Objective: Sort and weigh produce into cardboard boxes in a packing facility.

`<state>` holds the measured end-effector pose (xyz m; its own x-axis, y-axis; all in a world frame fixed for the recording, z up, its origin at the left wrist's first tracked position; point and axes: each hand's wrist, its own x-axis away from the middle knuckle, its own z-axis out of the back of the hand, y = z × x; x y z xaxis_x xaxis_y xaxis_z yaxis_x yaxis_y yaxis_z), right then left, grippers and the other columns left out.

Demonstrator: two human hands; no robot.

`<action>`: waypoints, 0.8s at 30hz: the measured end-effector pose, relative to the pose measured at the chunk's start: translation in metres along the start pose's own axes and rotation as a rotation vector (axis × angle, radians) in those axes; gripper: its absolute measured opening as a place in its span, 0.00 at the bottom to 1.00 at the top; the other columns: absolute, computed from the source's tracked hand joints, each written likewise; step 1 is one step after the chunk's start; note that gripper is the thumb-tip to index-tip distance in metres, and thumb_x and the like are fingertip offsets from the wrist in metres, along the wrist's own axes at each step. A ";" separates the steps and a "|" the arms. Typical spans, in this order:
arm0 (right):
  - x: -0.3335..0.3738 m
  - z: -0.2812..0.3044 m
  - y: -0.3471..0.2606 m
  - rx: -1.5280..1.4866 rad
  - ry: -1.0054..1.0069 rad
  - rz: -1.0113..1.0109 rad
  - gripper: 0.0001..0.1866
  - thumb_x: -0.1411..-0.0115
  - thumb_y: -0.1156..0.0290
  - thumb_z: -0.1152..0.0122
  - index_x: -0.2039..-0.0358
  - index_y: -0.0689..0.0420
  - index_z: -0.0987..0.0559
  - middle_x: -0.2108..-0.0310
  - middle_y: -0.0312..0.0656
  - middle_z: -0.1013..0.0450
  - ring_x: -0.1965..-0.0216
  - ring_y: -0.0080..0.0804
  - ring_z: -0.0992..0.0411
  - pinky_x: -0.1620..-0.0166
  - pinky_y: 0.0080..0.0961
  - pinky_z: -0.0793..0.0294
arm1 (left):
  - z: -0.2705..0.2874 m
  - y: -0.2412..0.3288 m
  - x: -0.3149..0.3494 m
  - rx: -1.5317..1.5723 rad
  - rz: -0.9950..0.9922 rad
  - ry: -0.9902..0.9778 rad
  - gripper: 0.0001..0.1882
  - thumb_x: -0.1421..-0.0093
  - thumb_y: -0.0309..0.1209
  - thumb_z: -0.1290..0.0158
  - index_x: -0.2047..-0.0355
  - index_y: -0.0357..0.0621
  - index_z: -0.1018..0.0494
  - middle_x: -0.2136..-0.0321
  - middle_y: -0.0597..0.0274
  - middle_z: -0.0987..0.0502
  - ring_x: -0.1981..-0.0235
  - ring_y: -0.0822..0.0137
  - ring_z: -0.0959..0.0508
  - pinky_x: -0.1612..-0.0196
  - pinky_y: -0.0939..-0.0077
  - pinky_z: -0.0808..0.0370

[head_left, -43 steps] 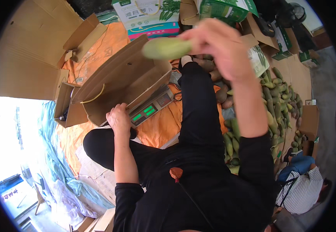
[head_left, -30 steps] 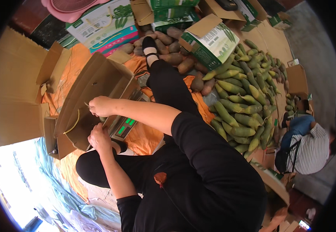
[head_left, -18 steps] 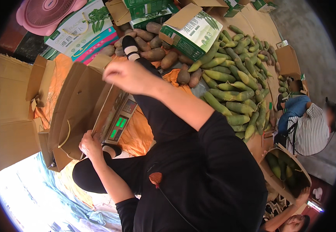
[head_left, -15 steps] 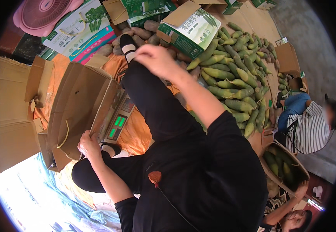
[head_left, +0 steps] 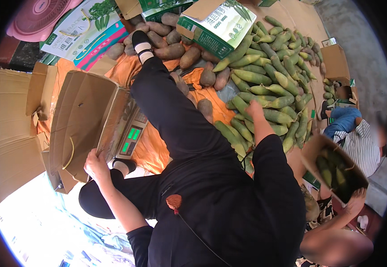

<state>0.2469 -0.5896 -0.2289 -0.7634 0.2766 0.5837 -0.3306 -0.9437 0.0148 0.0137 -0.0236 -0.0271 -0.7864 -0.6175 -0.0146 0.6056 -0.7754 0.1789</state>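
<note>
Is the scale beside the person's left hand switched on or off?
On: the digital scale has glowing green displays.

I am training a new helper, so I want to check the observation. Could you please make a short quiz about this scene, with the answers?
1. True or false: the left hand is at the edge of the open brown box with a yellow handle.

2. Where is the right hand?
A) Inside the brown box
B) At the pile of long green vegetables
C) On the yellow handle

3. Fill in the colour: the lit display of the scale glows ____.

Key: 1. True. 2. B. 3. Green.
</note>
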 end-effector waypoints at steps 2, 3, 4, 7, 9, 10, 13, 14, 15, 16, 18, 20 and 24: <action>0.037 0.010 -0.024 0.048 -0.049 -0.055 0.24 0.48 0.63 0.39 0.50 0.52 0.30 0.47 0.45 0.33 0.44 0.45 0.37 0.48 0.48 0.34 | 0.001 -0.004 0.003 -0.002 0.026 0.000 0.06 0.51 0.28 0.45 0.72 0.41 0.26 0.75 0.53 0.23 0.70 0.51 0.23 0.64 0.59 0.29; 0.052 0.014 -0.032 0.093 -0.084 -0.124 0.26 0.48 0.61 0.38 0.48 0.49 0.31 0.45 0.42 0.35 0.41 0.41 0.40 0.47 0.50 0.35 | 0.000 -0.005 0.002 -0.007 0.019 0.002 0.06 0.51 0.28 0.45 0.72 0.41 0.26 0.75 0.53 0.23 0.69 0.51 0.23 0.64 0.59 0.29; 0.060 0.017 -0.034 0.093 -0.080 -0.126 0.26 0.48 0.61 0.38 0.48 0.49 0.31 0.45 0.42 0.35 0.41 0.41 0.40 0.47 0.50 0.35 | -0.002 -0.004 0.001 -0.009 0.011 0.006 0.06 0.51 0.28 0.46 0.72 0.41 0.26 0.74 0.53 0.23 0.69 0.51 0.23 0.64 0.59 0.29; 0.065 0.015 -0.040 0.276 -0.044 -0.105 0.29 0.49 0.60 0.36 0.46 0.46 0.33 0.43 0.38 0.39 0.39 0.36 0.44 0.46 0.50 0.38 | -0.005 -0.003 -0.001 -0.009 0.005 -0.011 0.06 0.51 0.27 0.47 0.71 0.40 0.26 0.74 0.52 0.24 0.68 0.51 0.23 0.64 0.59 0.29; 0.059 0.009 -0.040 0.365 -0.087 -0.094 0.29 0.50 0.60 0.36 0.46 0.45 0.33 0.42 0.38 0.41 0.39 0.34 0.44 0.46 0.48 0.38 | -0.004 0.000 -0.001 -0.019 0.005 -0.013 0.06 0.50 0.27 0.47 0.71 0.40 0.26 0.74 0.52 0.24 0.68 0.51 0.23 0.63 0.59 0.29; 0.057 0.001 -0.038 0.381 -0.045 -0.075 0.27 0.49 0.61 0.37 0.47 0.45 0.32 0.45 0.39 0.37 0.41 0.35 0.42 0.46 0.50 0.39 | -0.004 0.001 -0.001 -0.030 0.001 -0.017 0.06 0.50 0.27 0.47 0.71 0.40 0.26 0.74 0.52 0.24 0.68 0.51 0.24 0.63 0.59 0.29; 0.045 -0.028 -0.023 0.429 -0.051 -0.013 0.21 0.45 0.63 0.42 0.49 0.46 0.31 0.50 0.38 0.33 0.44 0.36 0.39 0.47 0.51 0.40 | -0.004 0.005 -0.002 -0.007 0.005 -0.026 0.06 0.50 0.27 0.47 0.72 0.40 0.27 0.74 0.53 0.24 0.68 0.51 0.24 0.63 0.59 0.30; 0.049 -0.034 -0.025 0.450 0.000 0.028 0.16 0.42 0.65 0.47 0.51 0.45 0.29 0.54 0.37 0.31 0.46 0.36 0.36 0.47 0.51 0.40 | -0.004 0.003 -0.001 -0.010 0.007 -0.026 0.06 0.50 0.27 0.47 0.72 0.40 0.27 0.74 0.53 0.24 0.68 0.51 0.24 0.63 0.59 0.30; 0.049 -0.037 -0.026 0.449 -0.001 0.029 0.16 0.42 0.65 0.47 0.51 0.45 0.29 0.54 0.37 0.31 0.46 0.36 0.36 0.47 0.51 0.40 | -0.004 0.002 0.000 0.001 0.004 -0.018 0.06 0.50 0.27 0.47 0.72 0.40 0.27 0.74 0.53 0.24 0.68 0.51 0.24 0.63 0.59 0.30; 0.049 -0.040 -0.026 0.508 0.003 0.092 0.16 0.41 0.65 0.48 0.52 0.45 0.29 0.53 0.37 0.31 0.46 0.35 0.36 0.47 0.51 0.40 | -0.004 0.001 0.000 0.012 0.000 -0.011 0.06 0.50 0.27 0.47 0.72 0.40 0.27 0.74 0.53 0.24 0.69 0.51 0.24 0.63 0.59 0.30; 0.054 -0.038 -0.033 0.562 -0.008 0.171 0.14 0.41 0.65 0.49 0.53 0.43 0.28 0.52 0.36 0.32 0.45 0.34 0.36 0.48 0.50 0.38 | -0.005 0.000 0.001 0.009 0.003 -0.009 0.06 0.50 0.27 0.47 0.72 0.39 0.27 0.74 0.53 0.24 0.69 0.50 0.24 0.64 0.59 0.30; 0.060 -0.040 -0.044 0.516 -0.023 0.189 0.19 0.46 0.65 0.42 0.52 0.44 0.29 0.52 0.36 0.32 0.45 0.35 0.37 0.48 0.48 0.36 | -0.005 0.000 0.000 0.010 0.002 -0.006 0.06 0.51 0.27 0.46 0.72 0.39 0.27 0.75 0.52 0.25 0.69 0.50 0.24 0.64 0.59 0.30; 0.074 -0.036 -0.080 0.365 -0.046 0.329 0.28 0.54 0.62 0.32 0.52 0.45 0.30 0.52 0.38 0.33 0.44 0.38 0.38 0.49 0.47 0.33 | -0.005 0.002 -0.002 0.026 0.013 -0.019 0.07 0.50 0.27 0.47 0.70 0.39 0.27 0.74 0.50 0.24 0.69 0.49 0.23 0.64 0.60 0.28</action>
<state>0.1973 -0.4870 -0.2164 -0.7666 -0.0470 0.6404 0.1462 -0.9839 0.1028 0.0169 -0.0248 -0.0315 -0.7808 -0.6247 0.0063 0.6126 -0.7636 0.2041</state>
